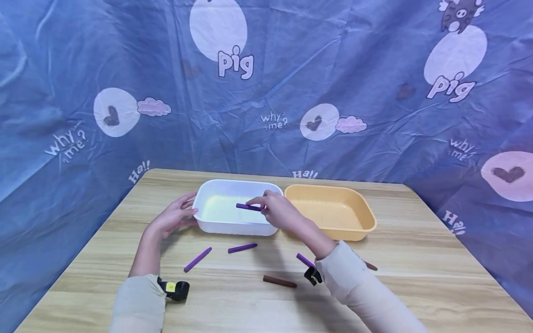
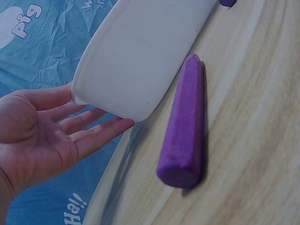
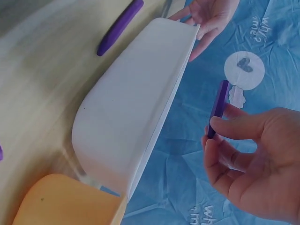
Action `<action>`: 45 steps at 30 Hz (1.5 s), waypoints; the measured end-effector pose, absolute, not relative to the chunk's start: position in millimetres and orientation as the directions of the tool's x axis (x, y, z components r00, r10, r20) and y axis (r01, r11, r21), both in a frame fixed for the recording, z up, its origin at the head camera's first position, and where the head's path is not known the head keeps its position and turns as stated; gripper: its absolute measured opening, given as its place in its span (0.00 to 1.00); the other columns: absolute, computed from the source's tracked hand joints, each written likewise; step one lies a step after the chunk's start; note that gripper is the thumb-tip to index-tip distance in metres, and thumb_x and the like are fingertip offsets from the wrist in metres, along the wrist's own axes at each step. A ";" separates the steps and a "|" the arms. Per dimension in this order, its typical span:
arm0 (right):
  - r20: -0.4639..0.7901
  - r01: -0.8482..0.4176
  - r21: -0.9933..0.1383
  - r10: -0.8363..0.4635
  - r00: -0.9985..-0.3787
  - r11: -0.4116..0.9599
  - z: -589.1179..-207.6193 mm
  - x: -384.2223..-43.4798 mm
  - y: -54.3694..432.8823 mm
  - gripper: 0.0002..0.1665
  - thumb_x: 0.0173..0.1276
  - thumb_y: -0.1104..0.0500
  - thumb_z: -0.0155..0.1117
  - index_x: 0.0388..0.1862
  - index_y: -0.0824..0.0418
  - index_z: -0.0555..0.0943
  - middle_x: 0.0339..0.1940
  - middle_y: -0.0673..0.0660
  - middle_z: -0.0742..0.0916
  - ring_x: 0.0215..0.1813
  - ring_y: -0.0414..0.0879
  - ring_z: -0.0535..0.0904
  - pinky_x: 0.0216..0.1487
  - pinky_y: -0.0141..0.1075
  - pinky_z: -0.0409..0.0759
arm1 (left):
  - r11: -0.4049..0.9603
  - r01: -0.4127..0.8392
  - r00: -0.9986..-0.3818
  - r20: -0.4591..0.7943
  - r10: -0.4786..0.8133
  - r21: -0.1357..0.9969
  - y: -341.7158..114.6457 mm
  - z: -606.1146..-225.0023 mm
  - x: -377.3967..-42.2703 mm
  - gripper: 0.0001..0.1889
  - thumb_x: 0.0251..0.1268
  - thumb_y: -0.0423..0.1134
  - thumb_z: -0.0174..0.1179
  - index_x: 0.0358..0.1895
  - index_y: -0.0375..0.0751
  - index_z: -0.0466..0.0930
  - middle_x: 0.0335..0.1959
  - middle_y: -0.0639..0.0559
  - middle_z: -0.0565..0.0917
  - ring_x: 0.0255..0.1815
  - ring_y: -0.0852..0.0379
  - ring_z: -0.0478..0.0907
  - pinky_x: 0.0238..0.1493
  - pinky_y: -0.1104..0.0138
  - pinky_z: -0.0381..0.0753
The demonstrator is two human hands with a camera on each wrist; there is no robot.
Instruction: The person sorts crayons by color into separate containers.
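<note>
My right hand (image 1: 281, 210) pinches a purple crayon (image 1: 245, 206) between thumb and fingers, over the white plastic bin (image 1: 233, 228). In the right wrist view the held crayon (image 3: 219, 104) points up past the bin's rim. At the bin's left end is my left hand (image 1: 172, 217), its thumb by the rim and its extended fingers touching the end wall. The left wrist view shows those fingers (image 2: 101, 133) nearly straight. Two more purple crayons lie on the table in front of the bin, one at the left (image 1: 197, 259) and one nearer the middle (image 1: 242, 248).
A yellow bin (image 1: 347, 234) stands right beside the white one. Before it lie another purple crayon (image 1: 305, 260) and a brown crayon (image 1: 280, 281). A second brown crayon (image 1: 371, 266) is partly hidden by my right sleeve. Blue printed cloth (image 1: 275, 92) hangs behind the wooden table (image 1: 233, 305).
</note>
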State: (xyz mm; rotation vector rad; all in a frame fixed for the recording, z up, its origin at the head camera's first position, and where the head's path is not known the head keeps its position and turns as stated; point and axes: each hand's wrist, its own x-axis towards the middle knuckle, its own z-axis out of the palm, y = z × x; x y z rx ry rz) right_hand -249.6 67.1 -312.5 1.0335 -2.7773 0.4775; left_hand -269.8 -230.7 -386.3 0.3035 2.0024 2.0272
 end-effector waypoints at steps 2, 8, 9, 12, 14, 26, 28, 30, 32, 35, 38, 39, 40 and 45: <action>0.246 -0.661 -0.242 -0.614 -0.750 0.710 -312.2 -253.3 65.9 0.26 0.54 0.76 0.58 0.50 0.54 0.82 0.27 0.54 0.78 0.31 0.46 0.73 0.28 0.32 0.72 | -0.003 -0.049 -0.941 -0.045 0.337 0.999 -230.7 -386.1 -269.3 0.35 0.66 0.24 0.44 0.70 0.28 0.33 0.68 0.26 0.44 0.65 0.31 0.51 0.55 0.50 0.71; 0.265 -0.692 -0.195 -0.642 -0.719 0.695 -311.3 -266.2 61.6 0.26 0.53 0.76 0.57 0.48 0.56 0.83 0.25 0.54 0.77 0.29 0.46 0.71 0.27 0.33 0.69 | -0.008 -0.054 -0.942 -0.049 0.333 0.998 -229.8 -385.4 -268.3 0.35 0.66 0.24 0.44 0.70 0.28 0.33 0.68 0.26 0.44 0.65 0.31 0.51 0.55 0.49 0.71; 0.265 -0.694 -0.189 -0.644 -0.717 0.695 -310.9 -268.3 60.7 0.26 0.54 0.76 0.56 0.48 0.56 0.83 0.25 0.54 0.77 0.28 0.46 0.70 0.26 0.33 0.69 | -0.009 -0.054 -0.942 -0.048 0.332 0.998 -229.7 -385.4 -268.3 0.35 0.66 0.24 0.44 0.70 0.28 0.33 0.68 0.26 0.44 0.65 0.31 0.51 0.55 0.49 0.71; 0.260 -0.685 -0.190 -0.637 -0.726 0.703 -310.3 -274.0 58.1 0.27 0.53 0.77 0.55 0.48 0.56 0.83 0.25 0.54 0.77 0.27 0.46 0.70 0.25 0.32 0.68 | -0.013 -0.054 -0.943 -0.047 0.330 0.998 -229.4 -385.5 -268.5 0.35 0.66 0.24 0.44 0.70 0.28 0.33 0.68 0.26 0.45 0.65 0.31 0.51 0.55 0.49 0.71; 0.245 -0.668 -0.191 -0.624 -0.742 0.719 -310.3 -277.5 56.6 0.28 0.53 0.77 0.55 0.49 0.55 0.83 0.25 0.54 0.77 0.27 0.45 0.69 0.24 0.32 0.68 | -0.014 -0.055 -0.942 -0.047 0.331 0.998 -229.2 -385.7 -268.9 0.35 0.66 0.24 0.44 0.70 0.28 0.33 0.68 0.26 0.45 0.65 0.31 0.51 0.56 0.48 0.70; 0.150 -0.608 -0.226 -0.589 -0.794 0.761 -316.3 -303.0 48.5 0.27 0.57 0.76 0.53 0.50 0.54 0.82 0.31 0.57 0.78 0.29 0.46 0.70 0.23 0.29 0.68 | -0.008 -0.057 -0.943 -0.051 0.328 0.998 -229.0 -386.7 -270.2 0.35 0.66 0.24 0.44 0.70 0.29 0.33 0.68 0.26 0.45 0.65 0.32 0.52 0.56 0.49 0.70; 0.138 -0.606 -0.234 -0.591 -0.795 0.761 -316.8 -307.9 46.1 0.26 0.58 0.76 0.53 0.50 0.55 0.82 0.32 0.58 0.80 0.30 0.47 0.70 0.23 0.29 0.68 | -0.006 -0.059 -0.944 -0.054 0.325 0.998 -229.0 -386.4 -269.9 0.36 0.66 0.25 0.44 0.70 0.29 0.33 0.68 0.26 0.45 0.65 0.32 0.52 0.56 0.49 0.70; 0.131 -0.611 -0.233 -0.599 -0.790 0.756 -316.7 -313.1 42.9 0.27 0.57 0.76 0.52 0.50 0.55 0.83 0.34 0.58 0.82 0.29 0.47 0.70 0.23 0.29 0.68 | -0.006 -0.061 -0.945 -0.056 0.322 0.998 -229.1 -386.1 -269.7 0.35 0.66 0.25 0.44 0.70 0.29 0.33 0.68 0.26 0.45 0.65 0.32 0.52 0.56 0.48 0.70; 0.117 -0.615 -0.238 -0.606 -0.787 0.752 -315.9 -317.7 39.2 0.27 0.57 0.76 0.51 0.50 0.55 0.83 0.39 0.57 0.84 0.29 0.46 0.71 0.23 0.29 0.67 | -0.005 -0.062 -0.946 -0.057 0.320 0.998 -229.5 -386.1 -269.5 0.35 0.66 0.25 0.44 0.70 0.29 0.33 0.68 0.26 0.45 0.65 0.32 0.52 0.56 0.48 0.70; 0.095 -0.618 -0.239 -0.615 -0.783 0.749 -315.6 -324.9 34.3 0.27 0.58 0.76 0.50 0.50 0.55 0.83 0.44 0.55 0.84 0.29 0.47 0.71 0.23 0.29 0.67 | -0.008 -0.063 -0.946 -0.057 0.319 0.998 -230.2 -386.3 -269.6 0.35 0.66 0.25 0.44 0.70 0.29 0.34 0.68 0.27 0.45 0.65 0.32 0.52 0.56 0.48 0.70; 0.081 -0.616 -0.225 -0.615 -0.784 0.755 -317.9 -332.8 31.1 0.28 0.57 0.77 0.50 0.50 0.55 0.82 0.46 0.55 0.84 0.32 0.47 0.71 0.26 0.30 0.66 | -0.009 -0.062 -0.944 -0.056 0.324 0.998 -231.0 -386.9 -270.1 0.35 0.66 0.25 0.44 0.71 0.30 0.33 0.68 0.27 0.45 0.65 0.32 0.52 0.56 0.49 0.70; 0.076 -0.611 -0.218 -0.611 -0.788 0.761 -319.4 -335.4 30.4 0.29 0.57 0.77 0.49 0.51 0.55 0.82 0.47 0.55 0.84 0.33 0.48 0.71 0.27 0.31 0.67 | -0.011 -0.062 -0.944 -0.055 0.325 0.998 -231.0 -387.0 -270.4 0.35 0.66 0.25 0.44 0.71 0.30 0.33 0.69 0.27 0.45 0.65 0.32 0.52 0.56 0.49 0.70; 0.071 -0.606 -0.212 -0.607 -0.792 0.767 -321.2 -337.9 29.8 0.29 0.56 0.77 0.49 0.51 0.55 0.82 0.47 0.55 0.83 0.34 0.48 0.71 0.29 0.31 0.67 | -0.011 -0.062 -0.944 -0.055 0.326 0.998 -231.0 -387.0 -270.5 0.35 0.66 0.25 0.44 0.71 0.30 0.33 0.69 0.27 0.45 0.65 0.32 0.52 0.56 0.49 0.70; 0.018 -0.551 -0.213 -0.561 -0.828 0.807 -332.9 -346.8 28.4 0.31 0.56 0.77 0.48 0.51 0.53 0.82 0.50 0.53 0.82 0.45 0.46 0.75 0.43 0.33 0.73 | -0.009 -0.055 -0.945 -0.049 0.323 0.998 -230.3 -386.5 -270.0 0.35 0.66 0.25 0.44 0.70 0.29 0.34 0.68 0.27 0.45 0.65 0.32 0.52 0.55 0.49 0.71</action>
